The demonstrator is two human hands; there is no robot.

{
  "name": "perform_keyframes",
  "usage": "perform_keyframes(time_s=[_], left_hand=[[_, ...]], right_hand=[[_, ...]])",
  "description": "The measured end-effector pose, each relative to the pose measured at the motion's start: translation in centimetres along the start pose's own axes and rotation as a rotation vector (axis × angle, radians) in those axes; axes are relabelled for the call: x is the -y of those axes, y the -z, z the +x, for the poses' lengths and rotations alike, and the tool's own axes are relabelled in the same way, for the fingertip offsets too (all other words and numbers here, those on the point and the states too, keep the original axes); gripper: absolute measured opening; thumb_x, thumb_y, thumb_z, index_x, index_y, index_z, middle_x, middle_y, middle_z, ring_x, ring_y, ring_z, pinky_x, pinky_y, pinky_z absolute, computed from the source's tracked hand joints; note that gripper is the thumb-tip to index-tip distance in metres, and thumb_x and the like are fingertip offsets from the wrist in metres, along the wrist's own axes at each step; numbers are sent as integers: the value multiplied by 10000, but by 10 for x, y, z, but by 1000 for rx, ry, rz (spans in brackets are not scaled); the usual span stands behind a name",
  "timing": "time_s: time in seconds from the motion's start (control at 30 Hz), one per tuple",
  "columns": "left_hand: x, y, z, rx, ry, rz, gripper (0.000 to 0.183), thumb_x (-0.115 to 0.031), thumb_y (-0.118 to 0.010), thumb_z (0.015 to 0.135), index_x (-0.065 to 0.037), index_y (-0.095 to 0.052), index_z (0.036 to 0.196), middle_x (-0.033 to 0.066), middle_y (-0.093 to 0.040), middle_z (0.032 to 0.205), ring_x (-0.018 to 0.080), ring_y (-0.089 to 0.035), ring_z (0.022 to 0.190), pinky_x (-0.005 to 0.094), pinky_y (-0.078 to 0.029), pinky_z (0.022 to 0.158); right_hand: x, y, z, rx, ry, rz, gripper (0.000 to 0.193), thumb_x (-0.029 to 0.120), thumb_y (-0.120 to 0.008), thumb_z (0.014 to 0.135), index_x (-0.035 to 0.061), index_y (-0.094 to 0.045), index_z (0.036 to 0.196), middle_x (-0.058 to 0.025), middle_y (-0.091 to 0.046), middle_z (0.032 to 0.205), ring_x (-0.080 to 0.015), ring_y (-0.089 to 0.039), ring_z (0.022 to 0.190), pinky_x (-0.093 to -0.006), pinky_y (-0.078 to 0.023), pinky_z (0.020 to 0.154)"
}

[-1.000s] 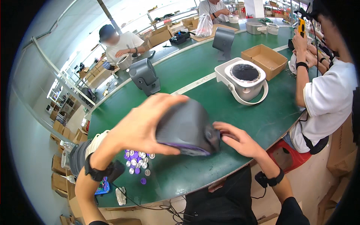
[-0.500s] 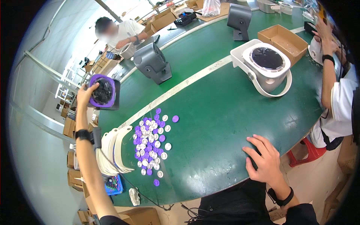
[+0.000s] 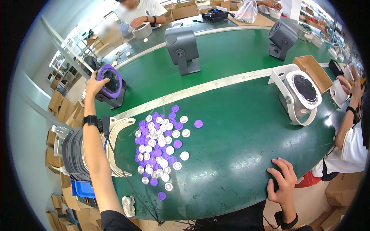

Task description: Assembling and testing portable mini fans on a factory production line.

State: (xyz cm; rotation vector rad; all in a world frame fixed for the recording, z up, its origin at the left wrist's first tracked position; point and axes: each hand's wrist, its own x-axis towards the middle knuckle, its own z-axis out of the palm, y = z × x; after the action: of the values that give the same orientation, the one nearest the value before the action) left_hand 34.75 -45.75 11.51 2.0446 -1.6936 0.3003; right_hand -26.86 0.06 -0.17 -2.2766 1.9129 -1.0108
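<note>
My left hand [image 3: 95, 85] is at the far left of the green table, its thumb across the front of a dark grey fan-like unit with a purple rim [image 3: 101, 79] and its fingers at the unit's side. That unit stands upright on its stand [image 3: 116, 101]. Near the front edge, my right hand [image 3: 284, 181] holds nothing, its fingers apart and slightly bent over the tabletop. Between the hands lies a spread of small purple and white round caps [image 3: 158, 153]. At the right stands a white unit [image 3: 314, 95] with a dark round face and a curved handle.
Grey units [image 3: 182, 50] stand farther back. An open cardboard box [image 3: 313, 75] sits beside the white one. By my left forearm are stacked curved strips [image 3: 73, 154], a blue tray [image 3: 83, 189] and a cable [image 3: 129, 181]. Co-workers' hands [image 3: 138, 22] work behind and at the right.
The purple-rimmed unit, tilted at the left before, now stands upright with my left hand still on it. My view has shifted; my right hand keeps much the same pose.
</note>
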Motion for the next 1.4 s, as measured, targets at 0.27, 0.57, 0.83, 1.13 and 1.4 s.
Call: perform_keyframes(time_s=[0.27,0.57,0.83,1.13,1.4], left_hand=[[-9,2,-17,-50,145,-112,976,-547,-853,623,-235,-502,1478,300,-513,1390,464,-539,1255,499,-460,1062],[-57,6,-48,-100,347,109,1063,-512,-805,739,-254,-236,1599,285,-221,1608,554,-291,1430,655,-383,1081],[-143,127,-178,775,-689,-327,581,-189,-762,866,-16,-557,1382,149,-673,1234,249,-631,1170,382,-505,1005],[-162,157,-473,822,-613,-271,508,-155,-692,895,-31,-560,1370,243,-428,1513,439,-417,1389,471,-342,1154],[-158,117,-515,393,-513,-487,289,-107,-658,920,8,-631,1183,244,-513,1438,448,-494,1306,480,-395,1096]], right_hand=[[0,0,-2,-47,22,3,321,81,-649,652,72,-714,966,-149,-674,1143,-409,-647,1070,-457,-561,858],[0,4,-10,-120,32,25,248,91,-681,703,102,-729,946,-87,-689,1149,-317,-657,1106,-401,-571,845],[-15,6,-17,-101,36,27,246,131,-683,780,107,-713,1023,-98,-673,1218,-298,-634,1176,-397,-568,909],[-22,1,-29,-162,69,107,191,122,-692,799,61,-702,979,-115,-672,1210,-318,-631,1180,-404,-566,928],[-52,46,-59,182,-209,897,143,54,-676,943,12,-731,1069,-100,-754,909,-182,-735,817,-358,-603,814]])
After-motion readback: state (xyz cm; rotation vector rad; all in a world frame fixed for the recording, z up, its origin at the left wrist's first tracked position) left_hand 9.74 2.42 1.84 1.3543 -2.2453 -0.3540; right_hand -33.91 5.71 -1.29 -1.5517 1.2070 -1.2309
